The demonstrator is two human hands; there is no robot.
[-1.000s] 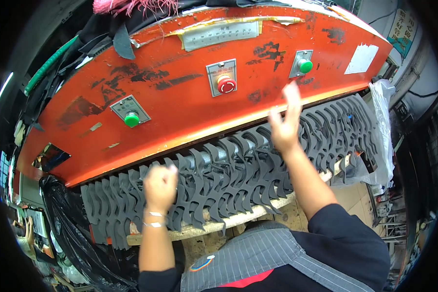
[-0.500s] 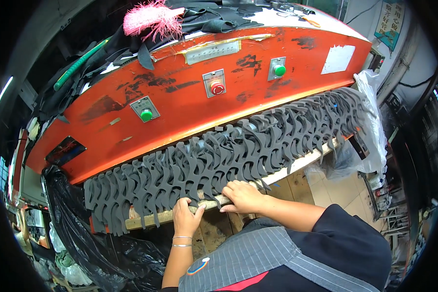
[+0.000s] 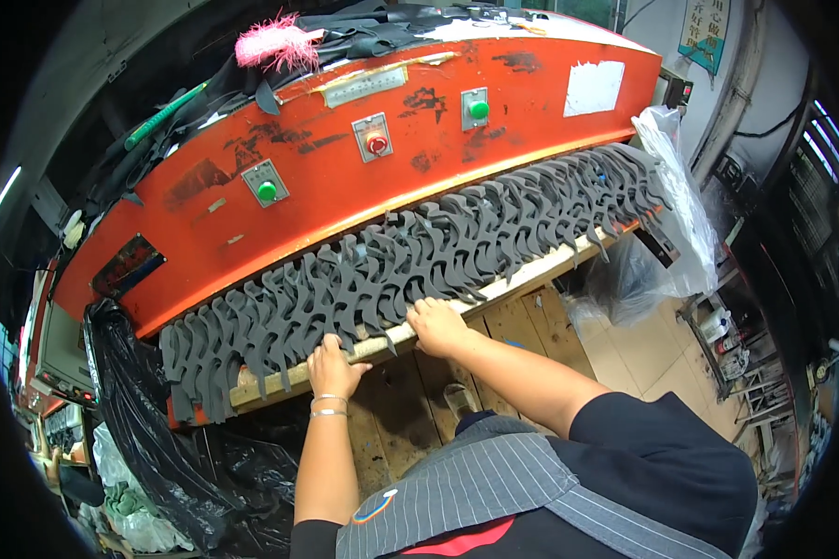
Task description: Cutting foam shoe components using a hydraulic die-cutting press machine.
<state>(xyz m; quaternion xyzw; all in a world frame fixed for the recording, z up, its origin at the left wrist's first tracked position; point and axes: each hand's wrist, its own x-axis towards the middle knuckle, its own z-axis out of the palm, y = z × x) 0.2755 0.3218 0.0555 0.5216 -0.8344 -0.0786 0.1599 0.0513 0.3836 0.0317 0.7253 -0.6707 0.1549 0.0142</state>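
A long, dark grey foam-like sheet cut into wavy, curved strips (image 3: pixel 410 250) lies across the front ledge of a red machine (image 3: pixel 317 219). Its loose ends hang over a pale wooden bar (image 3: pixel 531 270) along the front. My left hand (image 3: pixel 336 368) curls over this bar near the middle, its fingertips against the sheet's edge. To the right of it, my right hand (image 3: pixel 436 326) is wrapped over the same bar, also touching the strips. The undersides of both hands are hidden.
Two green buttons (image 3: pixel 267 191) and a red button (image 3: pixel 376 144) sit on the machine's front. Black plastic (image 3: pixel 130 401) hangs at the left, clear plastic (image 3: pixel 685 224) at the right. Wooden boards (image 3: pixel 405 410) lie below. A pink fringed bundle (image 3: pixel 278 45) rests on top.
The view has shifted, so the machine sits further left and higher, and more floor shows. My arms are stretched out more. Both hands remain on the wooden bar.
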